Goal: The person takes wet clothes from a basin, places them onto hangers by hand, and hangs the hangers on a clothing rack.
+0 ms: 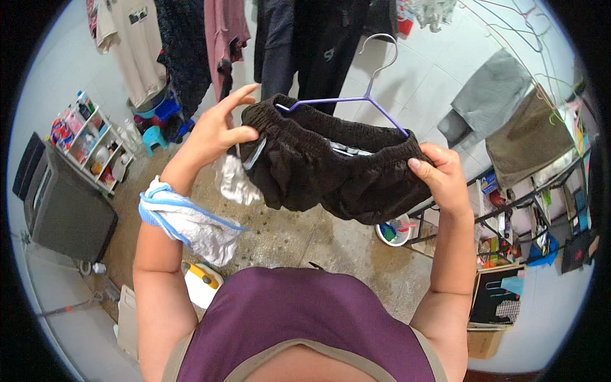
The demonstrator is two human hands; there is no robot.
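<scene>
Black elastic-waist shorts (pixel 334 167) are spread out in front of me, with a purple hanger (pixel 353 99) inside the waistband and its metal hook pointing up. My right hand (pixel 439 176) pinches the waistband's right end between thumb and fingers. At the left end is my left hand (pixel 226 126), thumb and fingers apart; its thumb tip is at the fabric, and whether it grips is unclear. A white cloth with blue trim (pixel 191 219) hangs around my left forearm. Another white crumpled cloth (pixel 235 180) shows below the left hand.
Dark trousers (pixel 324 47), a mauve garment (pixel 224 38) and a beige T-shirt (pixel 138 57) hang ahead. Grey and brown towels (pixel 530 133) hang at right above a cluttered rack. A white bucket (pixel 394 234) stands on the wet floor. At left are a white shelf (pixel 98 148) and a blue stool (pixel 153 139).
</scene>
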